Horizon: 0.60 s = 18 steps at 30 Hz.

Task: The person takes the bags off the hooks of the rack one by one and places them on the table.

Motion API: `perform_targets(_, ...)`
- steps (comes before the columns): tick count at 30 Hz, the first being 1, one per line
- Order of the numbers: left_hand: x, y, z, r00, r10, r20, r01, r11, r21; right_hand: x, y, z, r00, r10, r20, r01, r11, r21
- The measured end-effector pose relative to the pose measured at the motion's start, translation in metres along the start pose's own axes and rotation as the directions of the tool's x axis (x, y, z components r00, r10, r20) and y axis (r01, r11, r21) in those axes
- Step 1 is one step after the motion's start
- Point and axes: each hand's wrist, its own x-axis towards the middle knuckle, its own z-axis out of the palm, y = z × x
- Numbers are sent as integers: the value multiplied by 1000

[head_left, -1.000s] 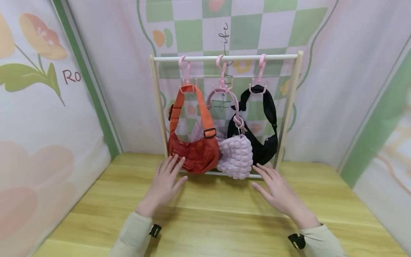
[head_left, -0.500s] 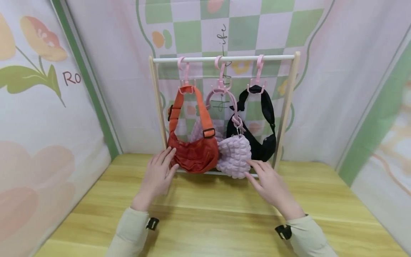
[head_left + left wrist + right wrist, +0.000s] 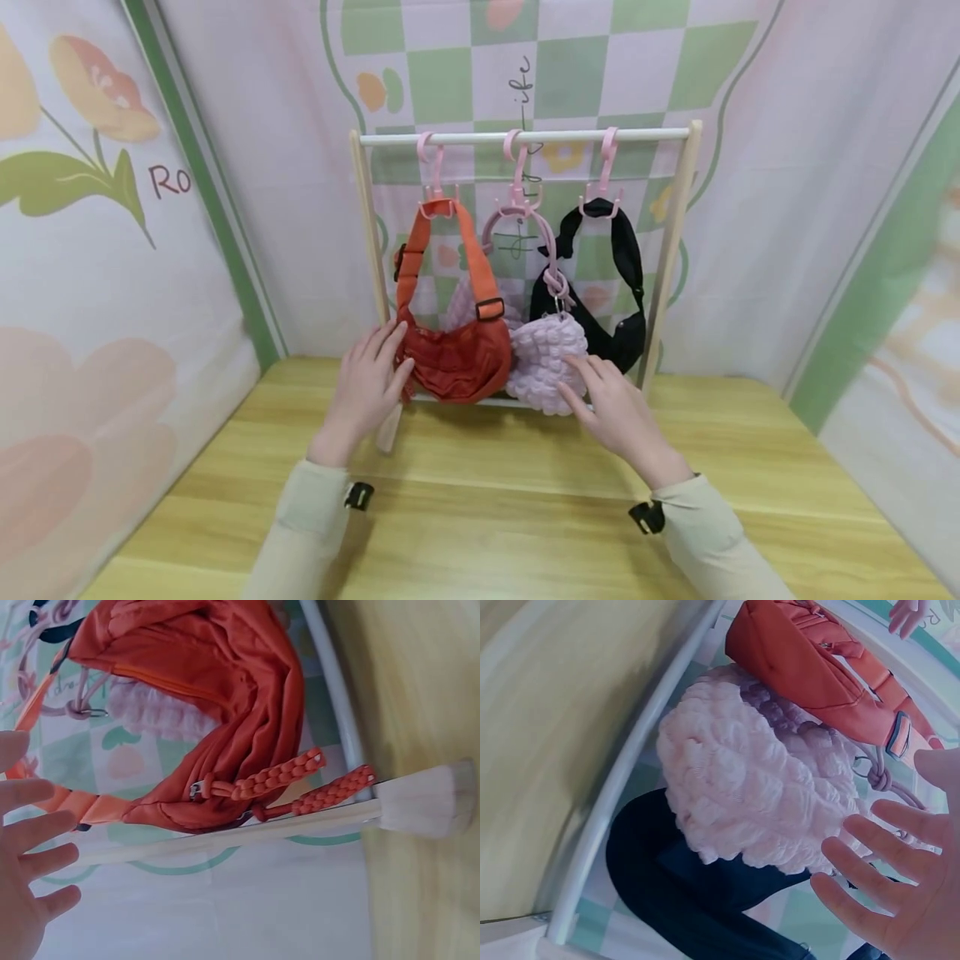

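Note:
A red shoulder bag (image 3: 457,364) with an orange strap, a puffy lilac bag (image 3: 551,358) and a black bag (image 3: 626,342) hang from pink hooks on a small rack. My left hand (image 3: 365,387) is at the red bag's left end. In the left wrist view its fingers (image 3: 49,862) are spread beside the orange strap, gripping nothing. My right hand (image 3: 618,415) is in front of the lilac bag's right side. Its fingers (image 3: 877,855) are extended in the right wrist view and hold nothing; whether they touch the bag, I cannot tell.
The rack has a white top bar (image 3: 555,136) and wooden side posts (image 3: 667,258). It stands on a wood-grain table (image 3: 480,517) before a printed cloth backdrop (image 3: 300,250). Braided red zipper pulls (image 3: 281,774) dangle from the red bag near the rack's foot (image 3: 424,799).
My left hand has moved up and slightly left along the red bag's end. My right hand has moved left and up, from below the black bag to in front of the lilac one.

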Motion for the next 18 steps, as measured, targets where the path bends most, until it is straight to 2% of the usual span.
perform_targets(14,27,-10,-12,998,31,62,-32,999,23,29,-11,-2,1000,-23,5,23,999,33)
perform_targets(18,35,-11,-17,995,35,91,-37,999,27,38,-13,0,999,-50,-18,51,998,48)
